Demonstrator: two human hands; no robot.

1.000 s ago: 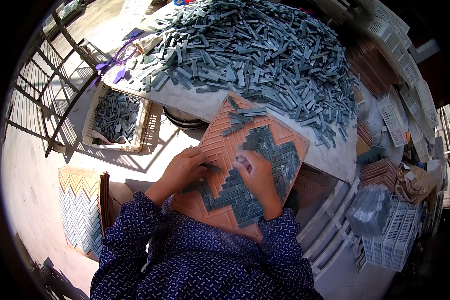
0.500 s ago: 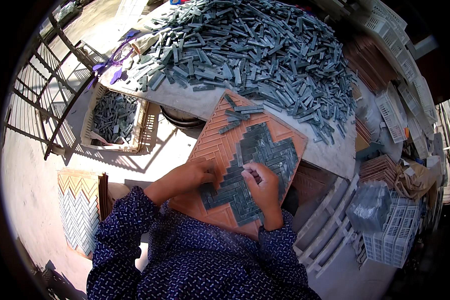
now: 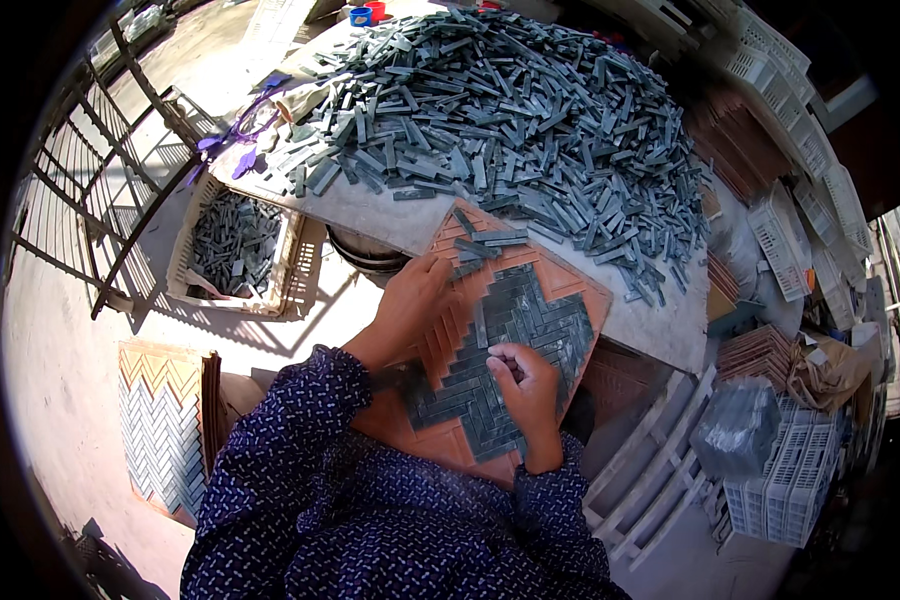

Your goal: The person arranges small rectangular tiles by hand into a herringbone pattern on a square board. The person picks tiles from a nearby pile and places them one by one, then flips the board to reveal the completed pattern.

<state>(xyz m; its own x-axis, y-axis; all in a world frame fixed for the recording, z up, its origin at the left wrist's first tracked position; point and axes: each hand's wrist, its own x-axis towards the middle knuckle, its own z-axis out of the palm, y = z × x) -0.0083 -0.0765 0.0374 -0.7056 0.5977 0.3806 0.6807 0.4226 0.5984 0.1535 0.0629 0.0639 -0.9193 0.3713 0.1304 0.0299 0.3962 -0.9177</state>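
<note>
An orange herringbone-grooved mould tray (image 3: 595, 300) lies tilted against my front, its far corner over the table edge. Dark green-grey stone strips (image 3: 510, 345) fill its middle in a herringbone pattern. Several loose strips (image 3: 498, 238) lie on its far corner. My left hand (image 3: 412, 305) reaches over the tray's left side, fingertips beside those loose strips; whether it grips one is hidden. Over the laid strips, my right hand (image 3: 527, 395) is closed, with thumb and fingers curled together. What it holds, if anything, does not show. Just beyond its fingertips is a narrow strip (image 3: 480, 325).
A large heap of stone strips (image 3: 510, 110) covers the table (image 3: 390, 215). On the left are a cream crate (image 3: 175, 270) of strips and a stack of filled moulds (image 3: 160, 430). White plastic crates (image 3: 785, 470) and a wrapped pack (image 3: 735, 420) stand at right.
My left hand has moved away from me, from the tray's near left part up to the loose strips. My right hand has shifted slightly towards me, away from the narrow strip.
</note>
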